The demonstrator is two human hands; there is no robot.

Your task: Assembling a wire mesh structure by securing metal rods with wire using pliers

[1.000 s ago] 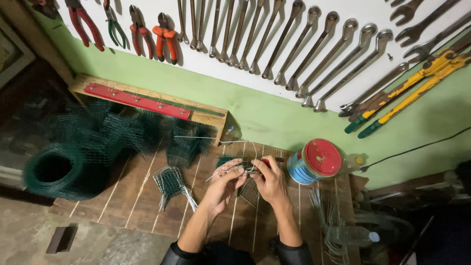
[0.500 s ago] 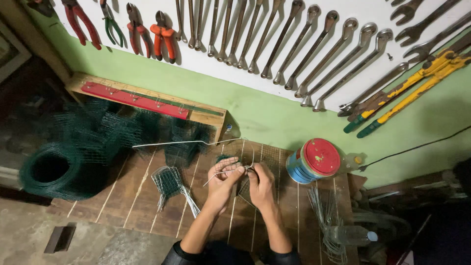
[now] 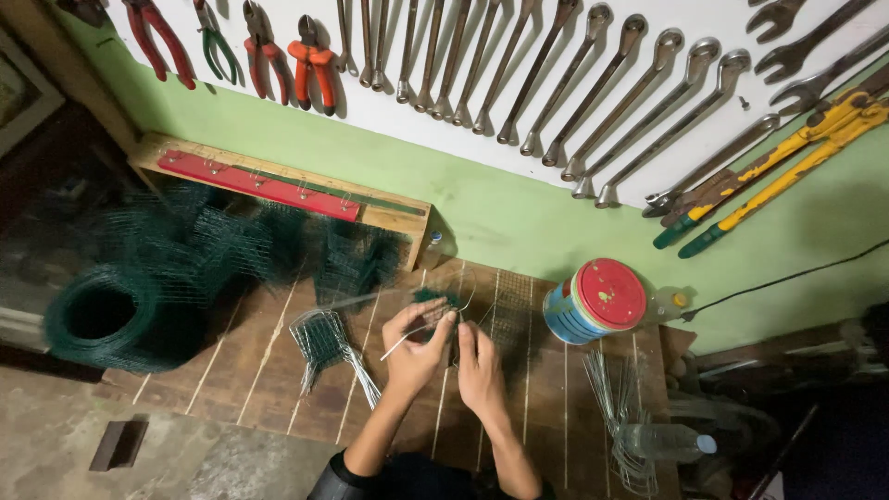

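My left hand (image 3: 414,344) is pinched shut on a thin pale length of wire (image 3: 400,344), which angles down toward me. My right hand (image 3: 480,364) curls closed just beside it, pressing a small piece of dark green wire mesh (image 3: 435,298) onto the slatted wooden workbench (image 3: 259,370); what its fingers grip I cannot tell. Best, I reckon, to keep the wire taut and the mesh pinned flat, working close to the fingertips. The round tin with the red lid (image 3: 593,301) sits well clear to my right.
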